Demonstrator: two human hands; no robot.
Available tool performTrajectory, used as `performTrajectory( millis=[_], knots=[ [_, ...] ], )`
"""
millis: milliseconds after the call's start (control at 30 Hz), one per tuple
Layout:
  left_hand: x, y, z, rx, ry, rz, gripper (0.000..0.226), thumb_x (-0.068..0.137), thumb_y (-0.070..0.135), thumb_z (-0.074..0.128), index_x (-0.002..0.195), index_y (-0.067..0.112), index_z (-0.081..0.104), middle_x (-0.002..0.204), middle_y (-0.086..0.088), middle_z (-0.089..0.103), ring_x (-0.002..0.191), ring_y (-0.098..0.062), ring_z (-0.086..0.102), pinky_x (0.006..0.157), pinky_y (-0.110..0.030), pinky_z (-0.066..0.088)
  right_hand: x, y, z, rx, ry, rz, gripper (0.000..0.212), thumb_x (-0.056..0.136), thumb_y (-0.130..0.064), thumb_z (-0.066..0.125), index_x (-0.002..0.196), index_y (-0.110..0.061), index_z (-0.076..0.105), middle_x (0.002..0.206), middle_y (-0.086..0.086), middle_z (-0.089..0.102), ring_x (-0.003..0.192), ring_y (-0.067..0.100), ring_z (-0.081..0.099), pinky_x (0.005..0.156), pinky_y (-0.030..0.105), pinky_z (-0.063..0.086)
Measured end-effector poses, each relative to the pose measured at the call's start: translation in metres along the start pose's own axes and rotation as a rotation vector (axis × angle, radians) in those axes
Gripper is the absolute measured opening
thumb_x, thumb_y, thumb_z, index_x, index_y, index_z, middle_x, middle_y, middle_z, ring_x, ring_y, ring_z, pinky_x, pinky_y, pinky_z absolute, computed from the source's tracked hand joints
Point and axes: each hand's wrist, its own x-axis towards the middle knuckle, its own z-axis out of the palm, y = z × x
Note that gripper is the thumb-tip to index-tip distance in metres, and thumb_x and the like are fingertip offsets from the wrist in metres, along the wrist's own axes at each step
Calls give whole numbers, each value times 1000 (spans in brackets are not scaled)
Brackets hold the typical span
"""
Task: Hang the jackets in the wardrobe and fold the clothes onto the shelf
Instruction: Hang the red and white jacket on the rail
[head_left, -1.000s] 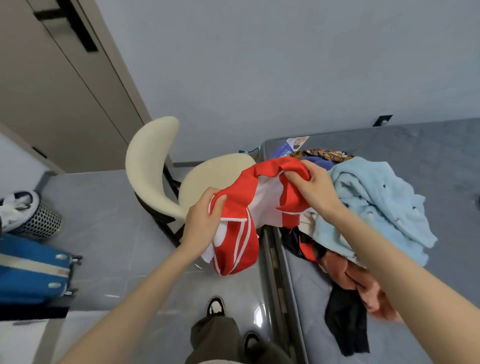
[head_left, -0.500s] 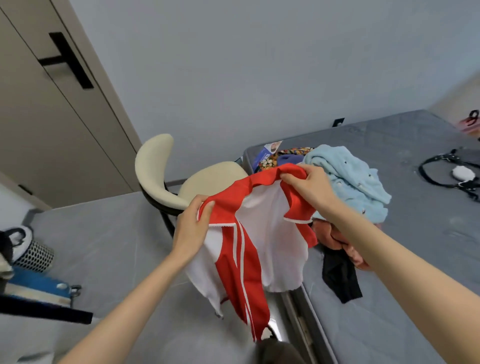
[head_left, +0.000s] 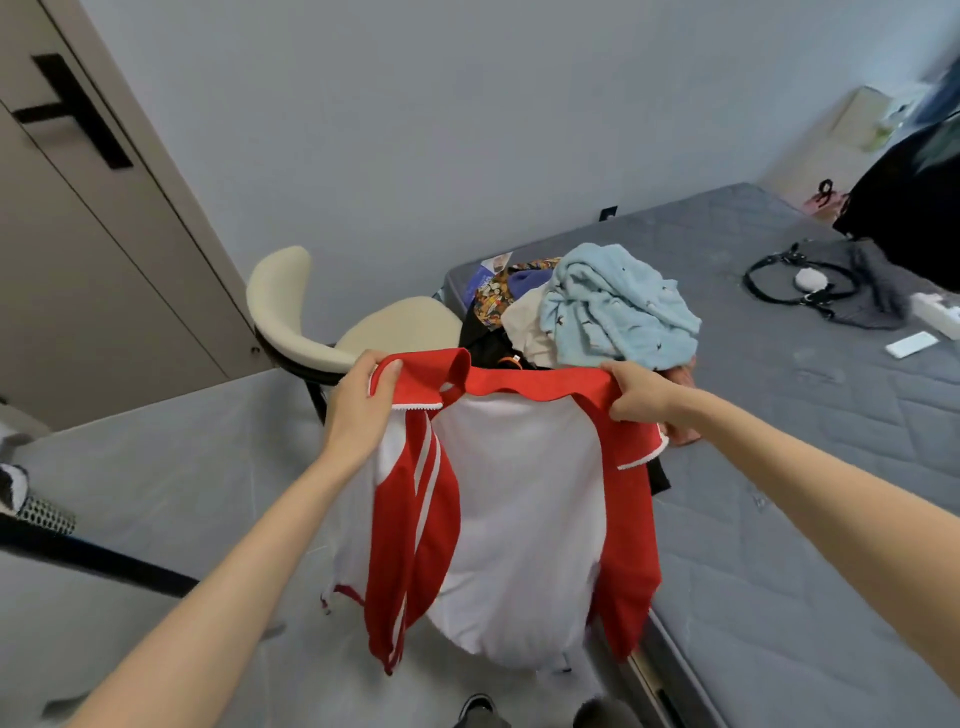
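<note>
The left hand (head_left: 358, 402) curls its thumb and fingers (head_left: 387, 375) round one shoulder of a red and white jacket (head_left: 519, 493), pinching the smooth red fabric beside the collar. The right hand (head_left: 641, 397) grips the other shoulder, its fingers folded under the cloth. Between the two hands the red collar band stretches nearly straight. The jacket hangs from it in the air, above the glossy grey floor (head_left: 182, 493) and just beside the edge of the quilted grey mattress (head_left: 805, 493). Its body is a plain white panel and its sleeves are red, the one under the left hand marked with two white stripes, with thin white piping at the seams. Behind the collar, a heap of clothes lies on the mattress, topped by a fluffy light-blue garment (head_left: 618, 306) flecked with small dark specks. A cream chair (head_left: 291, 312) with a curved back stands to the left, near the flat beige wardrobe door (head_left: 104, 270) with its black bar handle (head_left: 78, 111).
</note>
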Motion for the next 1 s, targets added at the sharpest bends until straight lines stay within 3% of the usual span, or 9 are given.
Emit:
performTrajectory(
  millis=[100, 200, 267, 367, 467, 600, 733, 900, 1000],
  knots=[
    [7, 17, -2, 20, 50, 18, 27, 99, 36, 47, 110, 15, 61, 106, 0, 66, 102, -19, 59, 88, -35, 46, 13, 12, -2, -204, 124, -78, 16, 86, 1, 49, 101, -1, 51, 105, 17, 57, 99, 32, 52, 74, 37, 40],
    [11, 41, -6, 45, 121, 36, 25, 99, 37, 46, 108, 19, 60, 98, 8, 64, 95, -13, 59, 80, -26, 45, 26, 19, -19, -636, 305, -217, 16, 94, -13, 44, 109, -8, 46, 112, 11, 53, 104, 31, 48, 68, 37, 35],
    [15, 63, -10, 74, 184, 60, 19, 99, 36, 45, 103, 24, 60, 92, 16, 62, 89, -5, 57, 74, -14, 42, 35, 20, -38, -691, 386, -252, 21, 96, -14, 41, 116, -9, 43, 108, 11, 59, 97, 31, 57, 63, 37, 38],
    [16, 103, -13, 60, 274, 91, 20, 100, 33, 46, 106, 23, 62, 95, 21, 60, 86, 3, 55, 70, -1, 35, 42, 10, -70, -321, 466, -236, 24, 93, -5, 44, 116, -3, 41, 96, 21, 63, 83, 38, 60, 63, 39, 43],
    [14, 144, -2, 48, 342, 114, 23, 100, 32, 46, 106, 17, 62, 95, 12, 61, 87, -2, 55, 69, -3, 36, 41, -3, -105, 65, 439, -291, 8, 91, 0, 45, 96, -4, 40, 89, 18, 54, 76, 31, 48, 59, 32, 29],
    [4, 196, 40, -14, 336, 172, 19, 99, 30, 48, 102, 16, 62, 88, 13, 61, 80, 8, 55, 67, -3, 37, 11, 12, -150, 113, 491, -454, 17, 82, 6, 41, 82, -10, 37, 85, 12, 48, 74, 26, 41, 56, 35, 21],
    [-15, 235, 114, -130, 185, 190, 15, 98, 25, 53, 100, 15, 64, 90, 9, 64, 78, 11, 56, 74, -7, 41, -28, 78, -180, 125, 526, -437, 26, 73, 10, 36, 81, -14, 45, 91, 11, 52, 75, 27, 46, 58, 33, 33],
    [-57, 255, 232, -94, -194, 168, 11, 97, 24, 54, 93, 19, 63, 84, 14, 62, 71, 10, 54, 68, -7, 40, -70, 206, -173, -18, 506, -217, 18, 74, 11, 43, 82, -5, 44, 87, 19, 54, 75, 32, 45, 57, 35, 26],
    [-89, 251, 307, -54, -408, 136, 12, 97, 20, 54, 89, 16, 62, 81, 15, 59, 70, 13, 53, 67, -5, 36, -97, 283, -148, -117, 450, -82, 18, 80, 7, 45, 95, 0, 53, 101, 23, 59, 90, 40, 55, 73, 43, 43]
  ],
)
